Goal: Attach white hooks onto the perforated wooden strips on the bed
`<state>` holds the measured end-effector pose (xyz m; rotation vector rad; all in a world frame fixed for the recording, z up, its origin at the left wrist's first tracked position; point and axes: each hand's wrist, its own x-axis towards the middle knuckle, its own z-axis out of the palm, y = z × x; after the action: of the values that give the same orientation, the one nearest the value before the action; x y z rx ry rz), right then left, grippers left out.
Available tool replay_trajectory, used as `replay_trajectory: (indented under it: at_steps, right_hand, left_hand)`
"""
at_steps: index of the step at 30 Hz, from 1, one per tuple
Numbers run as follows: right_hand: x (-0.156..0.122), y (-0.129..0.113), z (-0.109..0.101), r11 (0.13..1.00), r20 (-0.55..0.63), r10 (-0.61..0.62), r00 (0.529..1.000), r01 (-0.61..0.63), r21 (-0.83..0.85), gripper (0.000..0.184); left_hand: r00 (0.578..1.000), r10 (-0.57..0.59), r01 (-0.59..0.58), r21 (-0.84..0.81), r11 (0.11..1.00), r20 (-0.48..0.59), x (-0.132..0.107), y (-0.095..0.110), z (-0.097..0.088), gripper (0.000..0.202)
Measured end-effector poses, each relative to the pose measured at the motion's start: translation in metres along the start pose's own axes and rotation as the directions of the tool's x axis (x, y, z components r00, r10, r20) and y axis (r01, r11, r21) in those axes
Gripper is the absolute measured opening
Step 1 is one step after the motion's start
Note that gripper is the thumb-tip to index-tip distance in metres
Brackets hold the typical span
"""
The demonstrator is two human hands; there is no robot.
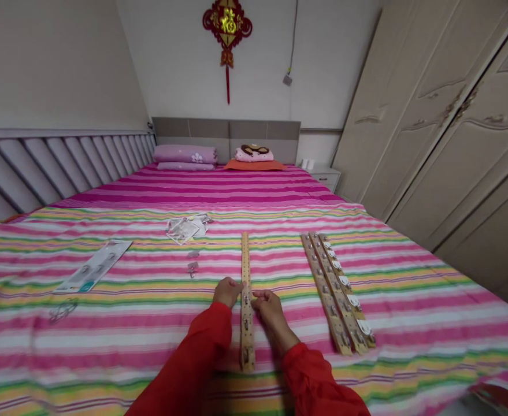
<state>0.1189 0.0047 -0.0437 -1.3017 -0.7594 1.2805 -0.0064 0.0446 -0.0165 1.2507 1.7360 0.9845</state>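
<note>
A narrow wooden strip with rows of holes [245, 260] lies lengthwise on the striped bedcover in front of me. Several small metal clips [246, 323] sit along its near half. At its left edge, beside the farthest clip, are the closed fingertips of my left hand [227, 292]. My right hand [270, 309] is at the right edge by the same clip, thumb and fingers bent together. Whatever either hand pinches is too small to make out. Left of the strip lie small loose metal pieces [192, 267].
To the right lie several wooden strips [325, 283] with metal clips, one also bearing white pieces. Clear plastic packets [183, 229] lie farther back. A flat clear package [95, 267] and thin wire rings [64, 309] are on the left. Folded bedding [185, 155] is by the headboard.
</note>
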Motion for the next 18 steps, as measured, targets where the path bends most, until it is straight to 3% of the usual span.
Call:
replay_trajectory:
  at_steps: [5, 7, 10, 12, 14, 16, 18]
  right_hand:
    - [-0.010, -0.008, -0.003, 1.000, 0.008, 0.008, 1.000, -0.008, 0.030, 0.014]
    - [-0.013, -0.009, -0.005, 0.999, 0.016, -0.010, 1.000, 0.009, 0.053, 0.016]
    - [-0.014, -0.008, -0.007, 0.996, 0.044, -0.029, 0.999, 0.025, 0.084, 0.020]
    - [-0.014, -0.007, -0.008, 0.996, 0.063, -0.026, 0.998, 0.020, 0.091, 0.022]
    - [-0.014, -0.007, -0.009, 0.995, 0.070, -0.022, 0.997, 0.015, 0.098, 0.024]
    - [-0.014, -0.008, -0.009, 0.995, 0.067, -0.022, 0.997, 0.015, 0.102, 0.025]
    - [-0.015, -0.008, -0.010, 0.995, 0.068, -0.022, 0.997, 0.015, 0.099, 0.025]
  left_hand:
    - [0.996, 0.082, -0.083, -0.112, 0.990, -0.017, -0.014, 0.001, -0.011, 0.034]
    - [0.992, 0.115, -0.122, -0.162, 0.979, -0.052, -0.018, -0.003, -0.027, 0.031]
    - [0.967, 0.150, -0.191, -0.191, 0.963, -0.207, -0.015, -0.013, -0.063, 0.033]
    - [0.896, 0.193, -0.272, -0.153, 0.950, -0.399, -0.007, -0.019, -0.090, 0.031]
    - [0.813, 0.277, -0.339, -0.029, 0.940, -0.512, 0.003, -0.025, -0.113, 0.027]
    - [0.750, 0.392, -0.387, 0.128, 0.913, -0.532, 0.015, -0.029, -0.128, 0.025]
    - [0.729, 0.479, -0.421, 0.231, 0.877, -0.489, 0.025, -0.032, -0.136, 0.024]
